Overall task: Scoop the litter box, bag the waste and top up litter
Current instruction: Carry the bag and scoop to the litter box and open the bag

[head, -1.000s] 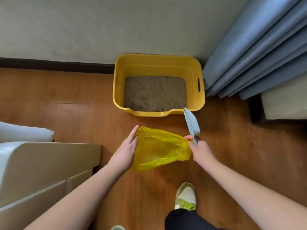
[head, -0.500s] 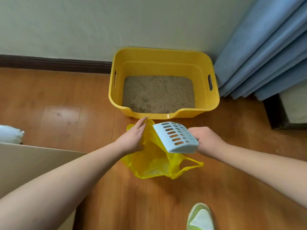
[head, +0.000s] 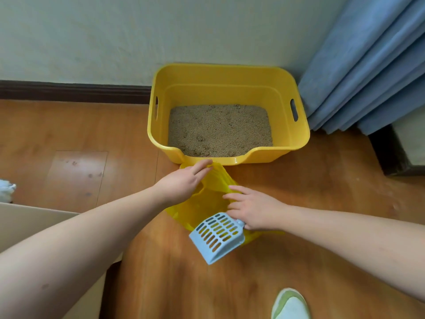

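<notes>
A yellow litter box (head: 299, 137) stands against the wall, holding tan litter (head: 219, 130). Just in front of it on the floor lies a yellow plastic bag (head: 207, 203). My left hand (head: 184, 183) grips the bag's far edge near the box's low front lip. My right hand (head: 255, 209) rests on the bag's right edge with fingers spread, while its lower fingers hold the handle of a light blue slotted scoop (head: 217, 237). The scoop hangs toward me over the bag's near side, with nothing in it.
Wooden floor all around. Blue curtain (head: 368, 65) hangs at the right, with a dark furniture base (head: 391, 155) below it. A beige box-like object (head: 27, 222) sits at the left under my arm. My shoe (head: 289, 305) is at the bottom.
The view moved closer to the box. My right hand swung the scoop from above the bag down to its near side and laid its fingers on the bag's edge.
</notes>
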The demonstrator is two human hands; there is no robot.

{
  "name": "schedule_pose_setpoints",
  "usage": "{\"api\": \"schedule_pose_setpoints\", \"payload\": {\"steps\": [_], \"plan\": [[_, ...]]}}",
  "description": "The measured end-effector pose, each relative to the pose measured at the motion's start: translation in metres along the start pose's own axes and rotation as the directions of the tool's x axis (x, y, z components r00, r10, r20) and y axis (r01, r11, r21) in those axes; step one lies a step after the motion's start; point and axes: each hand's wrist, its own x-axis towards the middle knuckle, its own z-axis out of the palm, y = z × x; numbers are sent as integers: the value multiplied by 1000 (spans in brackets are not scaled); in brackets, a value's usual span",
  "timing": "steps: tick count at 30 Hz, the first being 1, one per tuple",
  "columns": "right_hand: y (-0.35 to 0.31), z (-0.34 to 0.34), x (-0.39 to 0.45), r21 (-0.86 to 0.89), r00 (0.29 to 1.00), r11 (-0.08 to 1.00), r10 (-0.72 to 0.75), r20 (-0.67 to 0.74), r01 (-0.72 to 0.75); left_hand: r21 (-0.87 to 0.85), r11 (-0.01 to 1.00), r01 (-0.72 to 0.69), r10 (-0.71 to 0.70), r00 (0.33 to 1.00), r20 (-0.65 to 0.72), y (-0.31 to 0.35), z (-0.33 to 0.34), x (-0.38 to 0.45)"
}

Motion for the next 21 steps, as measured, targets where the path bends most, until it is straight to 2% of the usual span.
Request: {"api": "schedule_pose_setpoints", "payload": {"steps": [2,4,7,10,13,16,18,21], "plan": [[5,3,4,-29,999,999,39,-19,-39,203,977,-61,66,998,-19,-2,1,-7],[9,4,4,-41,997,998,54,-50,-56,381,910,-161,180,984,-13,-1,-2,-16],[13,3,4,-85,996,994,65,-57,-70,491,791,-365,402,915,33,-3,5,-23],[13,3,5,-152,999,988,22,41,-15,543,664,-514,485,849,209,-8,16,-25],[13,8,5,-199,992,979,-26,121,50,504,674,-540,380,839,391,-9,10,-30],[18,14,3,-221,987,974,-20,158,55,468,764,-445,149,827,543,-11,15,-27],[23,17,-2,-207,978,976,-30,208,74,436,809,-393,83,812,577,-10,16,-27],[31,18,-7,-133,970,986,-67,232,100,308,920,-242,33,832,553,-9,24,-27]]}}
